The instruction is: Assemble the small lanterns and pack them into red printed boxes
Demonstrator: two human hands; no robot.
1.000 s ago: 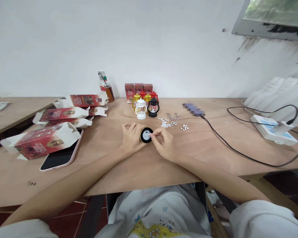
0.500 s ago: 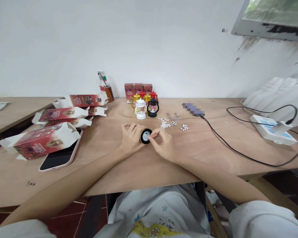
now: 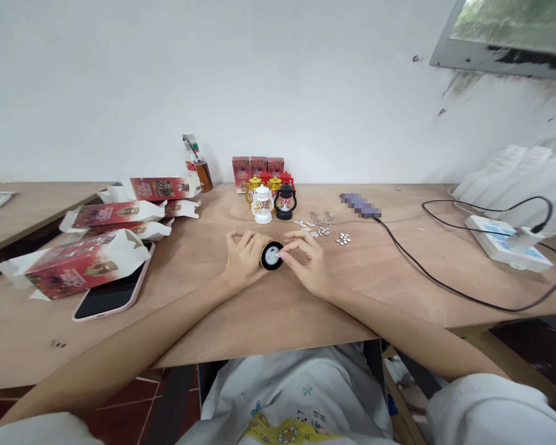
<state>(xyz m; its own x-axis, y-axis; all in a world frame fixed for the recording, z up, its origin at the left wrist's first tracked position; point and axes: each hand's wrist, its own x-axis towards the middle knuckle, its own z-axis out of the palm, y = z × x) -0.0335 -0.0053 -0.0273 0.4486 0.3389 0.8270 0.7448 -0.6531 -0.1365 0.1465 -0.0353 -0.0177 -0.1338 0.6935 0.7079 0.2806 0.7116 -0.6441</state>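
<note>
My left hand (image 3: 243, 258) grips a small black lantern (image 3: 271, 254) lying on its side on the wooden table (image 3: 269, 309), its round base turned toward me. My right hand (image 3: 307, 262) pinches at the white centre of that base with thumb and forefinger; whatever tiny piece sits between them I cannot make out. Just beyond my right hand lie several small silver button cells (image 3: 343, 238) and white scraps (image 3: 311, 230).
A white lantern (image 3: 262, 204), a black lantern (image 3: 285, 201), gold and red ones and red boxes (image 3: 258, 165) stand behind. Opened red cartons (image 3: 81, 259) and a phone (image 3: 113, 293) lie left. A black cable (image 3: 445, 284) runs right to a white device (image 3: 507, 244).
My right hand's fingers have shifted slightly on the lantern's base and spread a little. The left hand and lantern stayed in place.
</note>
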